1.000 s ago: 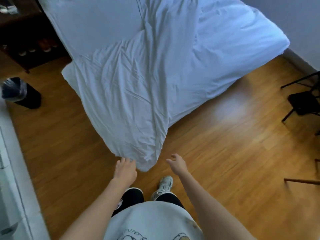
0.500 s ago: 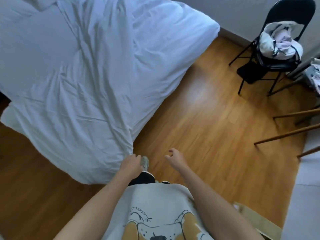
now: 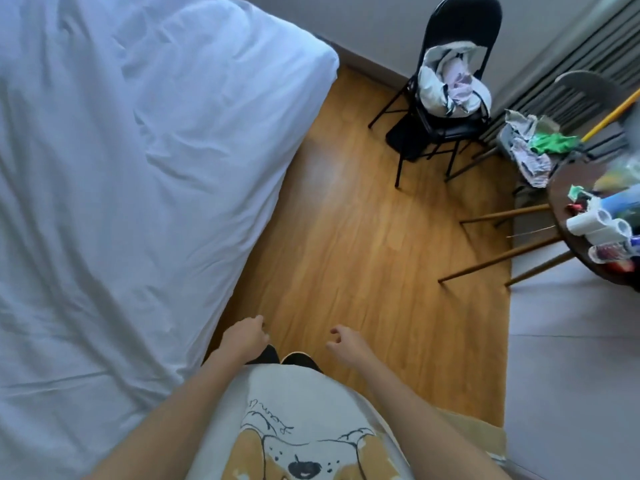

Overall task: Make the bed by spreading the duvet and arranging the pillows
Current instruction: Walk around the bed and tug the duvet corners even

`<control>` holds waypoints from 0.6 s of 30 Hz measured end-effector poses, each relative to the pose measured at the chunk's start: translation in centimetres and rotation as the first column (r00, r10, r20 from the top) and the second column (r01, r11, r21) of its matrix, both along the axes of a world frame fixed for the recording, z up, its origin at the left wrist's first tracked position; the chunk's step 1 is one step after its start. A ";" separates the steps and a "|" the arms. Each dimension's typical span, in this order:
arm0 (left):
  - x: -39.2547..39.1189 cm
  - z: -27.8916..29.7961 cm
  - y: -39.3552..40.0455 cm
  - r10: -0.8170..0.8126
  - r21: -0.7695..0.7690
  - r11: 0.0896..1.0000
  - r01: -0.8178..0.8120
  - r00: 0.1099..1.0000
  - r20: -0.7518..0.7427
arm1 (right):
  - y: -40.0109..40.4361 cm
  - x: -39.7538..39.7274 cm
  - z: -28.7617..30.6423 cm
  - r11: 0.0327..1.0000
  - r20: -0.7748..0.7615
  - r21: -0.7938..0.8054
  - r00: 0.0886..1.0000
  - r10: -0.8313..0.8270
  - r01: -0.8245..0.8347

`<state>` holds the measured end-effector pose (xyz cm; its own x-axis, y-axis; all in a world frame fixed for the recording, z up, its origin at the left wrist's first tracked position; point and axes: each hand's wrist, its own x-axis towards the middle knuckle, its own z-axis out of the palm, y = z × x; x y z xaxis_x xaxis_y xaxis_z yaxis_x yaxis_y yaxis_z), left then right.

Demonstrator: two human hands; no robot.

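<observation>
Duvet (image 3: 121, 202) covers the bed on our left side, and it hangs over the edge down toward the floor. It is white, soft and puffy, with lots of small wrinkles and one long fold near the top. Its far corner looks round and fat.

Our left hand (image 3: 244, 337) is right beside the duvet's edge. The fingers are curled under, and we cannot tell if they pinch the cloth or not. Our right hand (image 3: 344, 344) is out over the floor, apart from the duvet, with loose bent fingers and nothing in it.

We see the floor (image 3: 363, 254), made of smooth, shiny brown wood boards. Far off by the wall stands a black folding chair (image 3: 460, 39) with thin metal legs and a bundle of pale clothes on its seat. A round dark table (image 3: 561, 188) with slanted wooden legs holds a messy heap of things.
</observation>
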<state>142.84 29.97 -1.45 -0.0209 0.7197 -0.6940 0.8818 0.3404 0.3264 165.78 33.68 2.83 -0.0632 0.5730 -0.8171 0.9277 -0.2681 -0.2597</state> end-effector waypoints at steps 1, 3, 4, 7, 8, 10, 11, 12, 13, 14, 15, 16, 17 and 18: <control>-0.3 0.0 2.4 -0.018 -0.011 1.000 0.018 1.000 0.013 | 2.0 0.0 0.1 1.000 0.004 0.012 1.000 -0.021 0.021; -1.0 0.3 6.9 -0.075 -0.014 0.997 0.075 0.997 0.015 | 5.6 0.1 0.5 0.997 0.014 0.033 0.997 -0.069 0.069; -1.2 0.6 9.0 -0.104 -0.021 0.994 0.104 0.995 0.010 | 7.1 0.2 0.6 0.996 0.024 0.036 0.996 -0.081 0.080; -1.1 1.0 14.7 -0.140 -0.037 0.989 0.140 0.990 -0.010 | 11.1 0.3 0.3 0.997 0.038 0.020 0.996 -0.081 0.080; -0.9 1.0 16.7 -0.139 -0.039 0.990 0.138 0.990 -0.011 | 12.7 0.4 0.1 0.996 0.039 0.016 0.995 -0.088 0.087; -0.5 1.1 20.6 -0.144 -0.051 0.988 0.144 0.990 -0.006 | 16.3 0.8 -0.4 0.993 0.031 0.013 0.992 -0.118 0.118; -0.2 1.1 22.5 -0.164 -0.063 0.985 0.163 0.986 -0.006 | 18.1 1.1 -0.8 0.992 0.025 0.009 0.991 -0.128 0.128; 0.0 0.8 24.5 -0.186 -0.073 0.980 0.185 0.982 -0.011 | 20.2 1.4 -1.1 0.991 0.016 0.006 0.991 -0.133 0.133; 0.4 0.5 26.8 -0.198 -0.085 0.977 0.196 0.980 -0.018 | 22.5 1.7 -1.4 0.991 0.005 -0.002 0.991 -0.135 0.135; 0.7 0.3 29.4 -0.193 -0.092 0.978 0.190 0.981 -0.027 | 25.1 2.2 -1.9 0.991 -0.013 -0.006 0.991 -0.131 0.131; 1.2 0.2 32.3 -0.183 -0.094 0.979 0.179 0.982 -0.038 | 28.1 2.7 -2.4 0.992 -0.031 -0.010 0.992 -0.123 0.123; 1.9 0.4 35.3 -0.171 -0.086 0.982 0.167 0.984 -0.045 | 31.2 3.4 -2.8 0.994 -0.045 -0.007 0.993 -0.111 0.111; 2.7 0.5 37.9 -0.160 -0.083 0.984 0.156 0.986 -0.049 | 34.2 4.2 -2.9 0.995 -0.051 -0.011 0.993 -0.104 0.103; 3.6 0.8 40.4 -0.148 -0.089 0.986 0.143 0.988 -0.048 | 37.0 5.0 -2.9 0.995 -0.046 -0.013 0.994 -0.096 0.096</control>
<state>146.48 70.34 -0.62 0.0404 0.6566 -0.7532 0.9395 0.2317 0.2524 170.79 70.71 -0.10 -0.0460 0.5691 -0.8210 0.8846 -0.3585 -0.2981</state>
